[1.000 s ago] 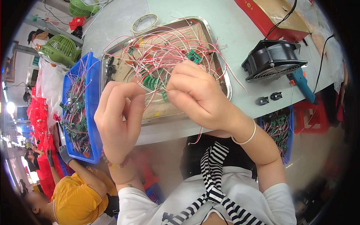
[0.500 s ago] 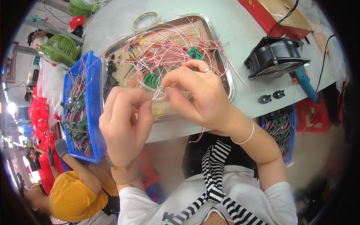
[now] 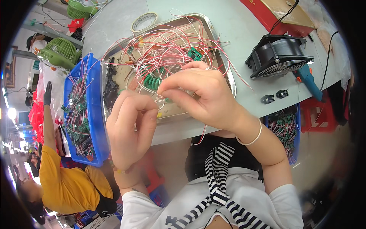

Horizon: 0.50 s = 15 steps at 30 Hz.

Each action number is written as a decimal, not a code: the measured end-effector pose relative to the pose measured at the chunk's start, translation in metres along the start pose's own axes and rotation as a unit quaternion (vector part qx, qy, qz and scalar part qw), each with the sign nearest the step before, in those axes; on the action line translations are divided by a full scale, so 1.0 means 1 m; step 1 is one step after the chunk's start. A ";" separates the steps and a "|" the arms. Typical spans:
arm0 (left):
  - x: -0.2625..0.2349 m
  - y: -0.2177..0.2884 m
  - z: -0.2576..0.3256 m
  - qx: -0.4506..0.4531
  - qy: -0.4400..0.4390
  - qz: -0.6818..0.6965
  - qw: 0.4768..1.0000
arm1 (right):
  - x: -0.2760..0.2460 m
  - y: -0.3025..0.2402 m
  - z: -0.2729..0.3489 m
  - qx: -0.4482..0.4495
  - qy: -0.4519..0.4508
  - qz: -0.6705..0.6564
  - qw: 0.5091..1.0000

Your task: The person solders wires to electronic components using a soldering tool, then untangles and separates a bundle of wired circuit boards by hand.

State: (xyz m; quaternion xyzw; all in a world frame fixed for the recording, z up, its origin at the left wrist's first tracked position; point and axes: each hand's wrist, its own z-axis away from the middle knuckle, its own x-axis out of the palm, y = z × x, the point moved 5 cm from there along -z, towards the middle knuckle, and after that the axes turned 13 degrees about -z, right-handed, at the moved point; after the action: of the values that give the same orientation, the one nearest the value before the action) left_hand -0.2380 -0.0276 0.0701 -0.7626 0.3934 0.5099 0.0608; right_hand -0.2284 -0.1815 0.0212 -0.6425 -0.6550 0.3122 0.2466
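Observation:
Above the near edge of a metal tray [image 3: 233, 82], both my hands are close together with their fingertips pinched. Thin white wires [image 3: 159, 101] run between the fingertips; their exact ends are too small to make out. My left hand [image 3: 131, 128] is closed on the lower side of these wires. My right hand [image 3: 204, 93] pinches them from above, and a red and white wire [image 3: 202, 135] trails below its palm. Behind my fingers the tray holds a tangle of red and white wires [image 3: 167, 53], a green coil [image 3: 151, 82] and a green circuit board [image 3: 195, 54].
A blue bin [image 3: 93, 110] of wired boards stands left, another blue bin [image 3: 295, 133] below the table at right. A tape roll [image 3: 145, 21], a black fan [image 3: 278, 57] with a teal handle and two small black parts [image 3: 275, 96] lie around. A co-worker in yellow [image 3: 72, 187] is at left.
My hands stay nearly in place, with the right fingertips shifted slightly left and down toward the left ones. The co-worker at left has stretched a gloved arm up and away.

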 end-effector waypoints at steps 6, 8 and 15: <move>0.004 -0.006 0.001 -0.028 0.007 -0.007 1.000 | -0.003 0.006 0.002 0.146 -0.025 -0.133 0.980; 0.006 -0.007 0.003 -0.020 0.008 0.018 1.000 | -0.002 0.006 0.002 0.142 -0.021 -0.175 0.974; 0.013 -0.011 0.005 -0.013 -0.005 0.102 0.995 | 0.003 0.014 0.003 0.180 -0.037 -0.338 0.923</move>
State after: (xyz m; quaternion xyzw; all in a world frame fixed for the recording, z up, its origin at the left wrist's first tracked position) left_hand -0.2322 -0.0246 0.0530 -0.7163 0.4626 0.5224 0.0006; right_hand -0.2211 -0.1795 0.0093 -0.3163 -0.7743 0.3464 0.4247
